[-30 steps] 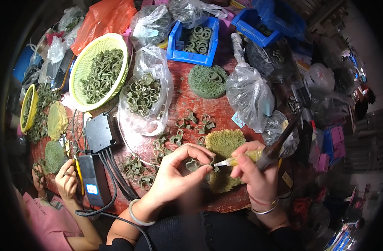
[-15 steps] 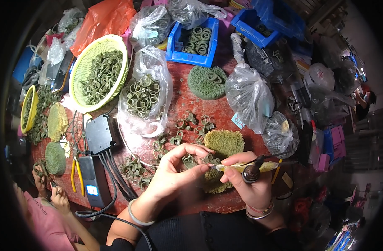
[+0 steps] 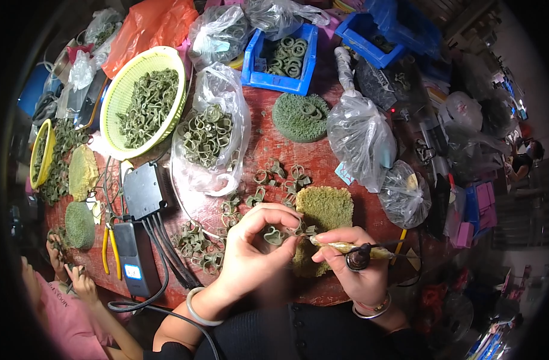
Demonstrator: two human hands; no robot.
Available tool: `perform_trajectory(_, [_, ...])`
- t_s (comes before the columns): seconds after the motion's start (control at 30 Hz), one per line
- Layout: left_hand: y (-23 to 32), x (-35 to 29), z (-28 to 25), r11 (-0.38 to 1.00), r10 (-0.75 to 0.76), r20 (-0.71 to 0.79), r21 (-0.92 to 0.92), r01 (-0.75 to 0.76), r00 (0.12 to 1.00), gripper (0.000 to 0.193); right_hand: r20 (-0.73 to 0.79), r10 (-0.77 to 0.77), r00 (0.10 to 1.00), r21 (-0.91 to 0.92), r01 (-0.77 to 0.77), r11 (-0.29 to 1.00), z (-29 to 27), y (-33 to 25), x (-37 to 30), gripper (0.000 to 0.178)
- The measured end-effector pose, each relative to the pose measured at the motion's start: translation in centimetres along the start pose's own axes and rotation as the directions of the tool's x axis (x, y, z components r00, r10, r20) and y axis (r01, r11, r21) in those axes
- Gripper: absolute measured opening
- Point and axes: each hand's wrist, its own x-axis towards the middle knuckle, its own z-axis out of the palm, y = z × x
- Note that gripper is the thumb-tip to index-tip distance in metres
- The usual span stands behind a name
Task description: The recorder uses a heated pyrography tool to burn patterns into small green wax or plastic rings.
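My left hand pinches a small green loop-shaped piece between thumb and fingers, just above the red table. My right hand grips a pen-like tool with a yellowish wrapped handle, its tip pointing left and touching the piece. Under both hands lies a green sponge pad. Several loose green pieces are scattered just beyond it.
A yellow basket of green pieces, an open clear bag of them, a blue bin, a round green pad, tied bags and black power boxes crowd the table. Another person's hands work at lower left.
My right hand dropped lower and turned the tool from tilted up to lying nearly flat, tip to the piece. My left hand shifted slightly, still pinching the piece.
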Motion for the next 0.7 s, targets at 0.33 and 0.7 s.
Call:
perform_trajectory(0.33, [0.6, 0.0, 0.1, 0.967, -0.158, 0.029, -0.198, 0.160, 0.987, 0.023, -0.084, -0.081, 0.993, 0.052, 0.086, 0.995, -1.8, -1.3, -1.3, 0.017])
perform_trajectory(0.7, [0.7, 0.0, -0.5, 0.741, -0.343, 0.227, -0.530, 0.411, 0.911, 0.016, -0.120, -0.074, 0.990, 0.043, 0.079, 0.996, -2.2, -1.5, -1.1, 0.021])
